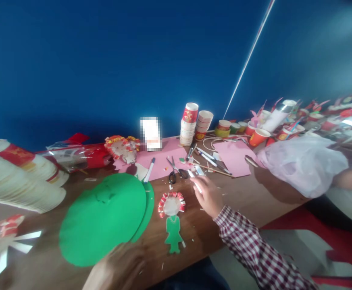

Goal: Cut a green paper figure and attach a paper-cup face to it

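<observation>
My right hand [206, 194], with a checked sleeve behind it, has its fingers closed round a slim white pen [195, 182]. Just left of it lies a paper doll: a cup-bottom head [171, 204] ringed by folded red and white strips, above a green cut-out dress body [173, 233]. My left hand [117, 266] is blurred at the bottom edge, by the lower rim of a big green paper disc [106, 217]; its fingers cannot be made out. Black-handled scissors [172, 173] lie open beyond the doll.
Stacked paper cups [21, 177] lean at the left, and more cup stacks [189, 125] stand at the back. Pink paper sheets [234, 157], several pens [207, 158] and scraps cover the far side. A white plastic bag [303, 165] sits at the right, near another person's arm [351, 179].
</observation>
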The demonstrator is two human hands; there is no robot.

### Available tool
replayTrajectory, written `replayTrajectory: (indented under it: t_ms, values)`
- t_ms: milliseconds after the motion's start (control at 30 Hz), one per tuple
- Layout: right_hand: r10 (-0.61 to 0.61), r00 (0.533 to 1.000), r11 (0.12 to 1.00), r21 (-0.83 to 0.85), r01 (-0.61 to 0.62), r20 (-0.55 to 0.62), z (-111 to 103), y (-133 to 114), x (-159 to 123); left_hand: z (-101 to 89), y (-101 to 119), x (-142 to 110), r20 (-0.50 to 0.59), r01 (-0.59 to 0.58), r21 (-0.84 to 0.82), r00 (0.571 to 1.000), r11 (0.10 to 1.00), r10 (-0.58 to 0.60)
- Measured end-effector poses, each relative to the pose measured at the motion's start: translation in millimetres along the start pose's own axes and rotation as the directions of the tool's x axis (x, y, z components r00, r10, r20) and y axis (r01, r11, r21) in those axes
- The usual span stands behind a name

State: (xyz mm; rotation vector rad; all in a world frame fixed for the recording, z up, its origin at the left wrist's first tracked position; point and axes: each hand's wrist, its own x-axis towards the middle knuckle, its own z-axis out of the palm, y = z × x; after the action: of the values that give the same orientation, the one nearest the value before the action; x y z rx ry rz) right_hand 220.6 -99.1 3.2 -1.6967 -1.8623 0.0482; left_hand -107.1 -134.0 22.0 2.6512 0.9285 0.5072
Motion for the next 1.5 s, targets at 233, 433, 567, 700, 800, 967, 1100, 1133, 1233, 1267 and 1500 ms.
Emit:
replayTrajectory:
  t_ms: [233, 433, 567, 700, 800, 967, 1100, 1133, 1233, 1267, 1500]
  values:
    - [-0.095, 0.992, 0.946, -0.303, 0.115, 0.08, 10.1, 9.2, 1.6, 19.0, 16.6, 59.2, 0.041, -0.088, 0.058, 0.995, 0.994, 0.086]
    - [-0.088, 0.991, 0.937, -0.329, 0.116, 0.099, 8.0, 9.1, 2.4, 21.8, 2.0, 80.8, -0.025, -0.068, 0.067, 0.997, 0.995, 0.07]
    - [-0.064, 0.991, 0.94, -0.328, 0.098, 0.114, 4.8, 6.5, 2.7, 27.4, -14.1, 93.6, -0.136, -0.072, 0.092, 0.987, 0.993, 0.084]
    - [-0.037, 0.993, 0.945, -0.319, 0.07, 0.108, 4.0, 5.9, 2.7, 38.0, -22.6, 93.8, -0.22, -0.074, 0.073, 0.971, 0.995, 0.088]
    - [-0.035, 0.993, 0.951, -0.302, 0.069, 0.117, 2.3, 5.7, 2.3, 45.4, -23.8, 87.7, -0.27, -0.056, 0.051, 0.961, 0.997, 0.067]
    - [-0.056, 0.992, 0.972, -0.223, 0.08, 0.112, -6.5, 4.6, 0.8, 50.6, -26.7, 80.0, -0.379, -0.006, 0.001, 0.925, 1.0, 0.006]
    - [-0.057, 0.996, 0.982, -0.176, 0.069, 0.07, -19.4, 9.0, -2.3, 49.8, -29.8, 78.3, -0.43, 0.014, -0.037, 0.902, 0.999, -0.028]
    - [-0.049, 0.997, 0.982, -0.178, 0.057, 0.053, -22.9, 11.2, -3.2, 49.4, -30.2, 78.0, -0.433, 0.013, -0.046, 0.901, 0.999, -0.032]
    - [-0.018, 1.0, 0.979, -0.204, 0.02, 0.013, -31.4, 19.2, -5.3, 48.3, -30.7, 77.2, -0.433, 0.008, -0.076, 0.901, 0.997, -0.041]
    - [-0.007, 1.0, 0.977, -0.215, 0.009, 0.007, -33.2, 22.0, -5.3, 48.2, -30.9, 77.0, -0.431, 0.006, -0.085, 0.901, 0.996, -0.042]
    - [0.04, 0.998, 0.964, -0.264, -0.027, 0.041, -31.9, 33.2, 5.9, 49.4, -32.9, 77.9, -0.439, 0.016, -0.096, 0.897, 0.995, -0.057]
